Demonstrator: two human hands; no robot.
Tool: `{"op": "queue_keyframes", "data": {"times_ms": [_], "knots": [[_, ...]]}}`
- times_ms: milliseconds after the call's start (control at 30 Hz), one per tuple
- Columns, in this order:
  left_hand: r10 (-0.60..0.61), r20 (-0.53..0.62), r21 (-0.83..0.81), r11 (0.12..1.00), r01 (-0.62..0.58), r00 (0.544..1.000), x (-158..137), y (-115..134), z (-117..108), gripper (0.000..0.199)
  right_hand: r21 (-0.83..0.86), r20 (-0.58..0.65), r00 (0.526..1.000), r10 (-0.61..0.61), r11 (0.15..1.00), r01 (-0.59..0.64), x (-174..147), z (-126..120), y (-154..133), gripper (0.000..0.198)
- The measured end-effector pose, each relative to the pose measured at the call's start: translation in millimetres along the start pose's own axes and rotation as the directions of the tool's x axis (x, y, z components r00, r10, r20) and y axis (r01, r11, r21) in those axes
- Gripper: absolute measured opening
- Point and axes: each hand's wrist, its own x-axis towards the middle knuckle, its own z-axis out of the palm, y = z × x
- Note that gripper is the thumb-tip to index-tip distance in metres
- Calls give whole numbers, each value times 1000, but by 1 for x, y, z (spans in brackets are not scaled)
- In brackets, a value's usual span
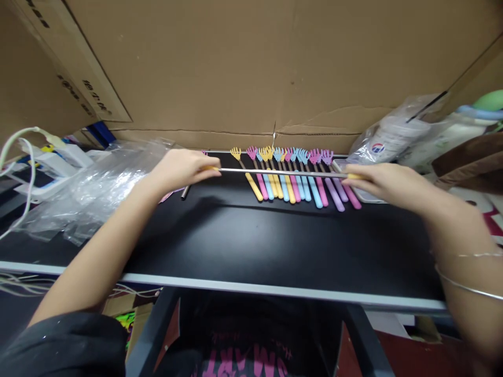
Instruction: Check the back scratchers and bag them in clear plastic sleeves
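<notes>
A telescopic back scratcher (283,172) with yellow ends is stretched out level above the table, its metal rod drawn long. My left hand (186,166) is closed round one yellow end, and my right hand (387,180) grips the other; the fingers hide most of both ends. Behind and below the rod lies a row of shorter back scratchers (296,189) in yellow, pink, blue and purple, their claws toward the cardboard. Under my left hand a dark metal tube (185,192) partly shows, with a bit of pink beside it.
Clear plastic bags (102,183) cover the table's left side, near white devices and a cable (31,173). On the right stand a bagged cup (396,136), a green-topped bottle (487,102) and a brown cloth item (471,162). Cardboard (220,63) walls the back of the black table (267,251).
</notes>
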Motion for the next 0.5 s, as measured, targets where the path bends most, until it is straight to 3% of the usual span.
{"op": "queue_keyframes", "data": {"times_ms": [133,333,433,500], "knots": [[-100,147,-57,992,109,984,-10,-20,-11,47,154,117,992,57,985,-75,-6,-5,31,56],[-104,200,-74,990,121,974,-6,-11,-4,41,287,260,966,-4,955,-73,-6,5,27,49],[-42,197,-70,996,57,980,-5,-6,4,38,251,369,929,1,963,-100,-4,11,23,37],[-5,178,-33,999,11,984,-5,-5,8,38,103,357,929,99,984,-145,-1,14,21,27]]}}
